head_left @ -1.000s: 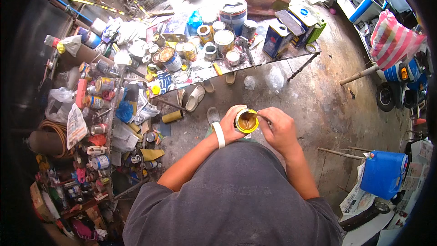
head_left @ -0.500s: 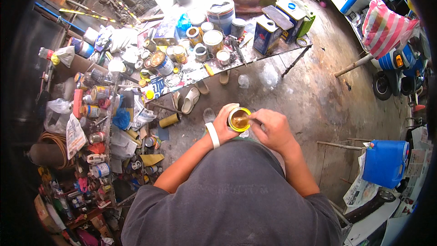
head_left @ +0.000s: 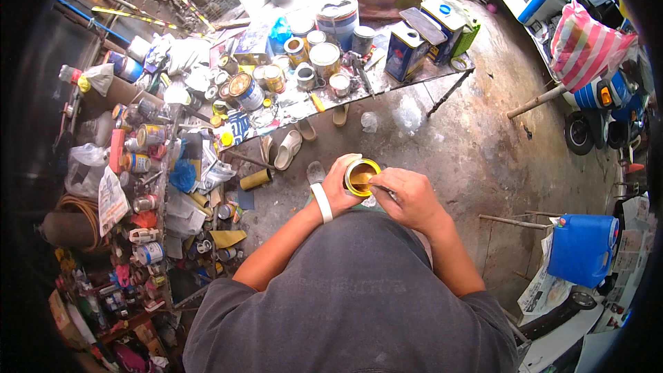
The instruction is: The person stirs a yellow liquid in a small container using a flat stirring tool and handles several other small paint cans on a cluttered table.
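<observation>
My left hand (head_left: 340,188) is wrapped round the side of a small open can (head_left: 360,177) with a yellow rim, held in front of my body with its mouth facing up. Amber-brown liquid shows inside it. My right hand (head_left: 413,197), at the can's right edge, pinches a thin stirring stick (head_left: 373,184) whose far end reaches into the can. Most of the stick is hidden by my fingers and the liquid, so its full shape is unclear. A white band (head_left: 322,203) circles my left wrist.
Ahead, a cluttered table (head_left: 290,121) carries several paint cans (head_left: 324,59) and rectangular tins (head_left: 405,52). Crowded shelves (head_left: 166,235) line the left. A pair of slippers (head_left: 288,150) lies beneath the table edge. At right stand a blue jerrycan (head_left: 583,249) and a striped bag (head_left: 590,45).
My right hand has shifted slightly left and down, bringing the stick lower against the can's right side. The can stays in my left hand, tilted a little differently.
</observation>
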The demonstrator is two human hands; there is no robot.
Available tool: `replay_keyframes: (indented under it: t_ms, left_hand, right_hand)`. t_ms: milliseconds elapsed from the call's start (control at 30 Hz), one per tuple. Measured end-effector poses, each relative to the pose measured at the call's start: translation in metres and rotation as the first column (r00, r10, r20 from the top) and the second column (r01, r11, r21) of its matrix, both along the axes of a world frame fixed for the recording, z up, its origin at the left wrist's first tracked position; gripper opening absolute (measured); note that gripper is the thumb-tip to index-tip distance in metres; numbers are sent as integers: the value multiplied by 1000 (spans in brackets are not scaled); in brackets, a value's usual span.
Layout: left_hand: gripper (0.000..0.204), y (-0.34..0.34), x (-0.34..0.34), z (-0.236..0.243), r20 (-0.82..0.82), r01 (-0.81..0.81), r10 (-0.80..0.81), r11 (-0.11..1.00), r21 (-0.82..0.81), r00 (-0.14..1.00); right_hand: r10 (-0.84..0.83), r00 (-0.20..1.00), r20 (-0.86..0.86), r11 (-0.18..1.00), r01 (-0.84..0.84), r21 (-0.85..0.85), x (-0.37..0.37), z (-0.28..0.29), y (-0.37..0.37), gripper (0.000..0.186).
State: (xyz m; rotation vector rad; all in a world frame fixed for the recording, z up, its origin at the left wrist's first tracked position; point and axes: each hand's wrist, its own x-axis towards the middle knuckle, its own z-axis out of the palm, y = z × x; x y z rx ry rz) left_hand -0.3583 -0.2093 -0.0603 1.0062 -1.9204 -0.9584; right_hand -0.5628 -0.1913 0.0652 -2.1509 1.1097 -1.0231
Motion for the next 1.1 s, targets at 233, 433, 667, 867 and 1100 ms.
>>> replay_keyframes:
  t_ms: [233,433,667,867,1100]
  left_hand:
    - [81,2,0,0,-14,-17,17,1000,-22,1000]
    - [80,4,-1,3,-17,-18,18,1000,-16,1000]
    - [79,6,-2,1,-23,-17,17,1000,5,1000]
    - [78,5,-3,-2,1,-96,96,994,-56,995]
    - [76,6,0,-6,-25,-91,92,996,2,995]
  right_hand:
    - [-61,998,18,997,62,-45,4,1,-3,15]
    - [-132,990,-56,988,127,-85,-4,2,-8,16]
    - [-32,995,-99,999,30,-24,-9,8,-12,19]
    - [-369,922,119,856,288,430,-6,-23,1,15]
    - [-614,612,499,686,100,721,-38,-60,0,20]
